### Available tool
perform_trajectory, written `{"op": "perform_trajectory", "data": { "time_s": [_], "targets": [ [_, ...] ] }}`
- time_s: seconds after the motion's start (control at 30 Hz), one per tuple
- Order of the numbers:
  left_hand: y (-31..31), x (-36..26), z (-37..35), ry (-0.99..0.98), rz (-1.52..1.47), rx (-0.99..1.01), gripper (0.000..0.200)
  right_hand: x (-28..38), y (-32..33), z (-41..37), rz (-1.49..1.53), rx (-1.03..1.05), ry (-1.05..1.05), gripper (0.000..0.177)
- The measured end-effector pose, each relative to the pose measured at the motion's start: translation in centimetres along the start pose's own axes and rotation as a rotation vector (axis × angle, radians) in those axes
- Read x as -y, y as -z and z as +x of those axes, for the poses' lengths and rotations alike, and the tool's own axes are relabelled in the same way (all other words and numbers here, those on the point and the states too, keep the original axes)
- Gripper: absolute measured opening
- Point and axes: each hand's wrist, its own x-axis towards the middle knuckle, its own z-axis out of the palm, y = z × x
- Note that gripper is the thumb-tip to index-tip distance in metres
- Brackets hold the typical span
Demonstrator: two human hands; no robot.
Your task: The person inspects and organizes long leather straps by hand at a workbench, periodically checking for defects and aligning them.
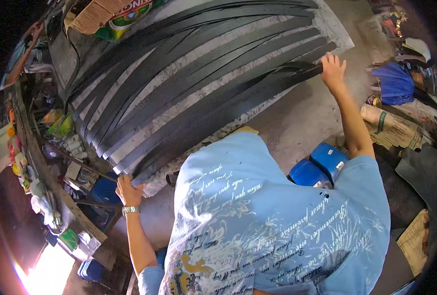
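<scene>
Spanning the black strips (218, 114), your left hand (129, 191) is at their lower-left ends, your right hand (333, 71) upper right; whether fingers clamp, I can't tell.

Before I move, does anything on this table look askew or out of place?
Yes: by your right hand, the black strips look bunched and overlapping, while the next ones up lie flatter and more separate. I see no spill.

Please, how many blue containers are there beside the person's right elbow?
2: one blue container nearer the elbow, the other blue container next to it, closer to the shirt. The shirt may hide more.
</scene>
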Motion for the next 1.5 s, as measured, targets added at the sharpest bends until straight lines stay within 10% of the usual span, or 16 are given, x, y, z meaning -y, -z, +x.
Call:
{"op": "perform_trajectory", "data": {
  "time_s": [0.37, 0.77, 1.03, 1.5],
  "targets": [
    [-5.0, -15.3, 3.0, -0.38, -0.16, -0.205, 0.076, 5.8, 5.0, -0.5, 0.278, 0.201, 0.05, 0.07],
    [-4.2, -17.3, 2.6, -0.295, -0.084, -0.068, 0.073, 4.5, 6.4, 1.4, 0.591, 0.353, 0.136, 0.052],
    [-2.9, -18.1, 2.4, -0.265, -0.132, -0.051, 0.075, 6.2, 6.8, 5.1, 0.684, 0.073, 0.319, 0.013],
    [-0.6, -23.2, 5.5, -0.157, -0.301, -0.342, 0.065, 5.8, 21.3, 16.5, 0.9, -0.337, 0.405, 0.038]
  ]
}}
